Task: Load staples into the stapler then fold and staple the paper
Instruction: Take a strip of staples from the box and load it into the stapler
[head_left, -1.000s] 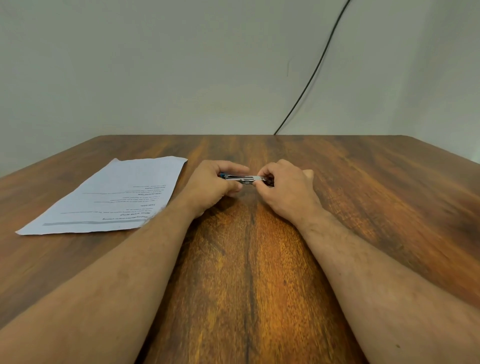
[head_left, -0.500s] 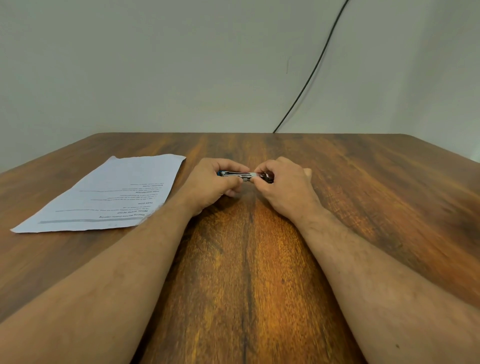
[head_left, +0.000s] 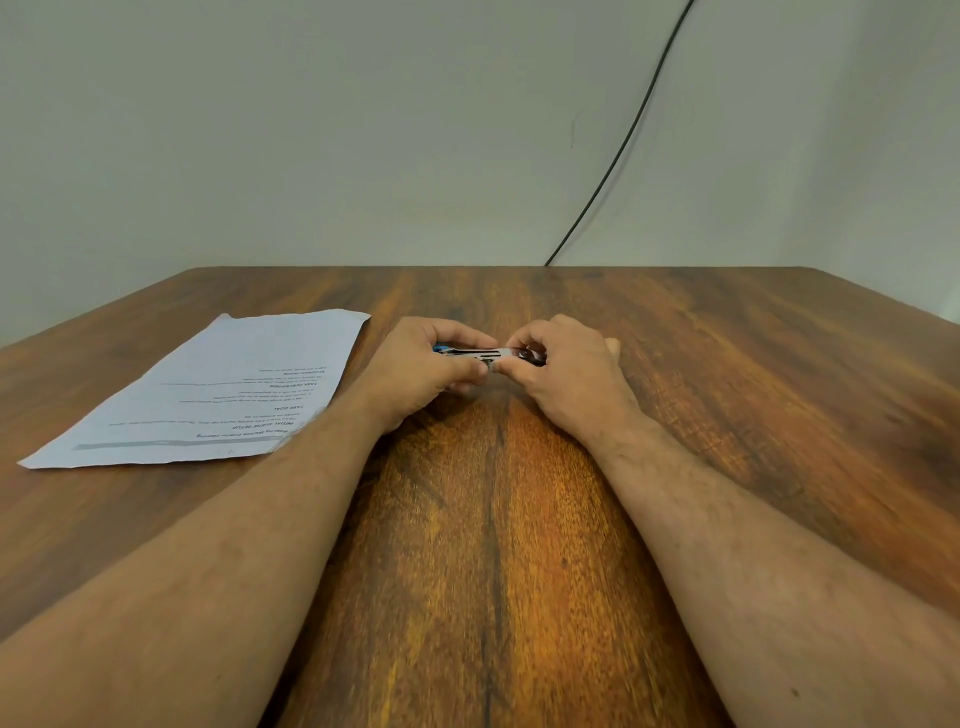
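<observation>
A small stapler with a blue end and a silver metal body lies sideways between both hands, just above the wooden table. My left hand grips its blue left end. My right hand pinches its dark right end, thumb and fingers closed on it. Most of the stapler is hidden by the fingers, and no staples can be made out. A white printed sheet of paper lies flat on the table to the left of my left hand.
A black cable runs down the pale wall and drops behind the table's far edge. The table's far edge lies beyond the hands, and its right edge slants off at the upper right.
The two thumbs have drawn closer together along the stapler's metal body. Both hands keep their hold in the same spot.
</observation>
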